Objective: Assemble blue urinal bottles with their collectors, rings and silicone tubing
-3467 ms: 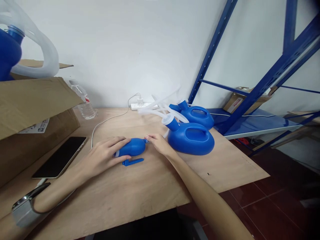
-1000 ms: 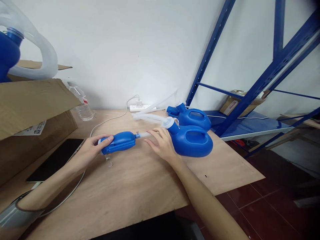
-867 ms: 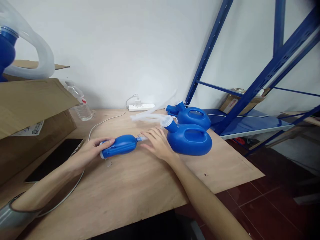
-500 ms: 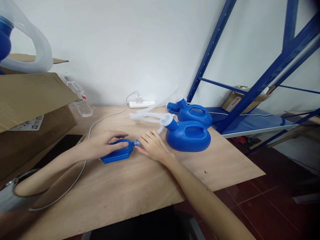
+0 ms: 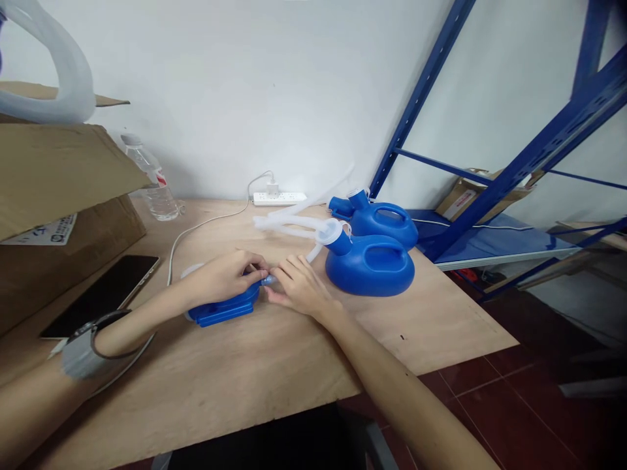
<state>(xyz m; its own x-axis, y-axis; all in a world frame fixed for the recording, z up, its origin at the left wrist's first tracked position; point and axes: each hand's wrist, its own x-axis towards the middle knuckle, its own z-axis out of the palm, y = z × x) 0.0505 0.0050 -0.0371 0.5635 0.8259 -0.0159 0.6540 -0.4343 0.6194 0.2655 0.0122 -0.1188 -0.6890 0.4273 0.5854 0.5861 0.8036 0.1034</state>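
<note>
A blue plastic part [image 5: 223, 313] with a flat, ridged edge lies on the wooden table, partly covered by my left hand [image 5: 235, 277]. My left thumb and forefinger pinch together at the short clear tube [image 5: 268, 280] on its right end, where a small metal clip sat; the fingertips hide the clip. My right hand [image 5: 298, 284] is closed around the tube's other side, its fingers hiding most of it. Just beyond my right hand stands a blue plastic jug [image 5: 369, 266] with a looped handle and a white cap [image 5: 329, 232].
A second blue jug [image 5: 385, 222] stands behind, near whitish hoses [image 5: 289, 222]. A power strip [image 5: 279, 199] lies against the wall. On the left are a cardboard box [image 5: 73, 241], a water bottle [image 5: 159, 189], a phone [image 5: 105, 294] and a white cable [image 5: 196, 230]. Blue shelving [image 5: 504, 238] stands right.
My left hand has slid from the top of the blue part to its right end, and its thumb and forefinger have closed at the clip. My right hand stays almost in place.
</note>
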